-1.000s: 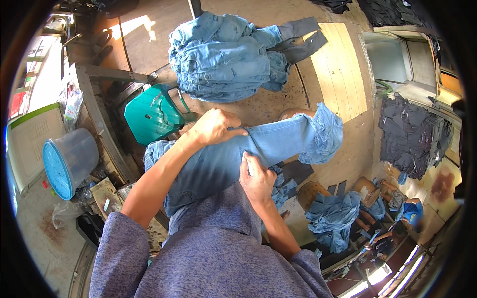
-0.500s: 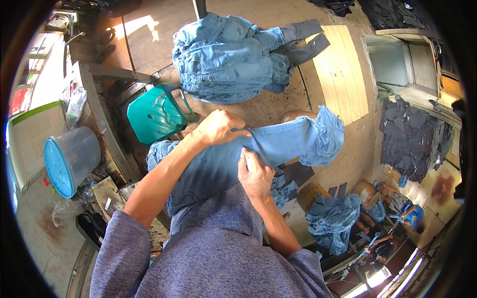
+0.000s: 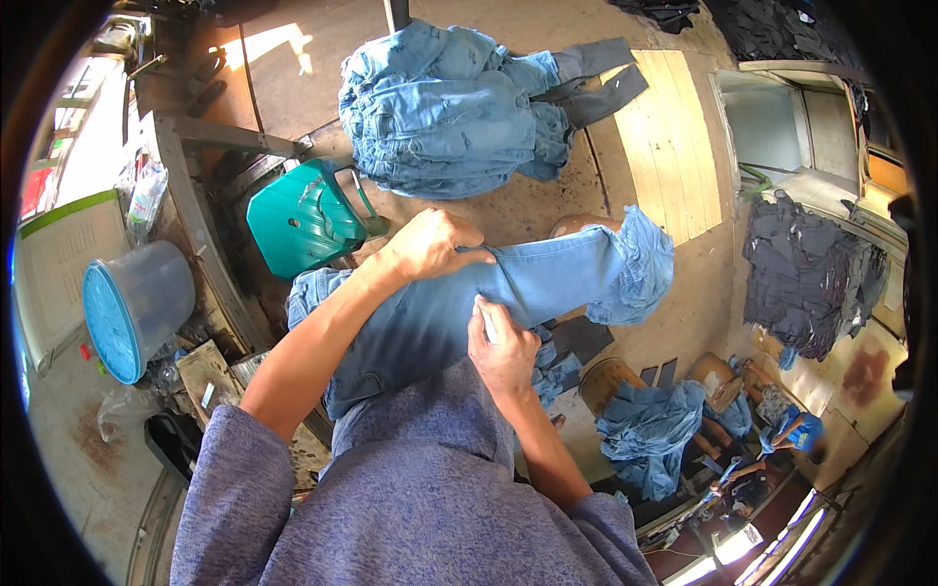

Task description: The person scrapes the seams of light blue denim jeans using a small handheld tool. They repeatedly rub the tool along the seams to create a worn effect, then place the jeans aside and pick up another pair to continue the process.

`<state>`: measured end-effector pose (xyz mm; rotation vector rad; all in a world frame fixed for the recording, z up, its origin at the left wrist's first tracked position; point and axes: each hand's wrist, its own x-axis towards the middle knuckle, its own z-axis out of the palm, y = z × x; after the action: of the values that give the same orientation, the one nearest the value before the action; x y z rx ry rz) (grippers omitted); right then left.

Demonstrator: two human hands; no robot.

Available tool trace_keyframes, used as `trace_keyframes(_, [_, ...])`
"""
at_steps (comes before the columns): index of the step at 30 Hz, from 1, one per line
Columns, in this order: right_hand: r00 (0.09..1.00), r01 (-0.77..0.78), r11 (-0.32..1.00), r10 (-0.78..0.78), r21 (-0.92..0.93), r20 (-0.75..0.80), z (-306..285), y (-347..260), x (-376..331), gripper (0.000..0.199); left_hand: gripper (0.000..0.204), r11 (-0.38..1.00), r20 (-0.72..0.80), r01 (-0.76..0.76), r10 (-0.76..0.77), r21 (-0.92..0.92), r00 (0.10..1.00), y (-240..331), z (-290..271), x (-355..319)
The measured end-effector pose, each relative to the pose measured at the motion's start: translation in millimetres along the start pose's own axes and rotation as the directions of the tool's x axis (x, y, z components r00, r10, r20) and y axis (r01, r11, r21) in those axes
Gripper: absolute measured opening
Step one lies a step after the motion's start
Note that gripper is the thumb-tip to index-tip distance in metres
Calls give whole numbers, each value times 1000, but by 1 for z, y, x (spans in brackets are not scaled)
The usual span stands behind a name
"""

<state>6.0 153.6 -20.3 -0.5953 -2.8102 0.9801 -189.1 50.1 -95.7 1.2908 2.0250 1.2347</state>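
Largest in my view is the purple-grey top (image 3: 430, 518) I wear, filling the lower middle of the frame. Above it, the blue jeans (image 3: 557, 278) lie across the centre of the frame, from a crumpled end at centre left to a bunched, paler end right of centre, with the leg fairly flat between. Next in size is a heap of blue denim (image 3: 445, 117) at the upper middle, with two dark grey cloth legs sticking out from its right side. A stack of dark garments (image 3: 811, 278) sits at the right of the frame, and pale boards (image 3: 669, 146) show at the upper right. Left of centre is a green stool (image 3: 303, 220), its seat tilted in my view; farther left, a clear bucket (image 3: 161, 293) has its blue lid turned toward the lower left. A smaller denim bundle (image 3: 650, 430) is at the lower right.

My left hand (image 3: 430, 244) is clamped on the upper edge of the jeans, fingers curled and thumb flat along the cloth. My right hand (image 3: 505, 352), just below the frame's middle, has its fingers pinched together on a small white piece, near the denim; I cannot tell whether its tip touches. Smaller are a person in a blue top (image 3: 806, 433) at the lower right and a plastic bottle (image 3: 148, 200) at the left. Smallest is that white piece (image 3: 489, 324).
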Motion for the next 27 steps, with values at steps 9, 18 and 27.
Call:
trace_keyframes(9, [996, 76, 996, -78, -46, -36, 7, 4, 3, 6, 48, 1000, 13, -4, 4, 19, 1000, 0, -1, 0])
trace_keyframes(18, [972, -22, 975, 72, -219, 224, -12, -8, -9, 7, 49, 1000, -2, -14, 14, -2, 1000, -1, -1, 2])
trace_keyframes(27, [999, 31, 995, -29, -90, 19, 7, -2, -1, 0, 50, 999, -32, -23, 22, -25, 999, 1, -1, 1])
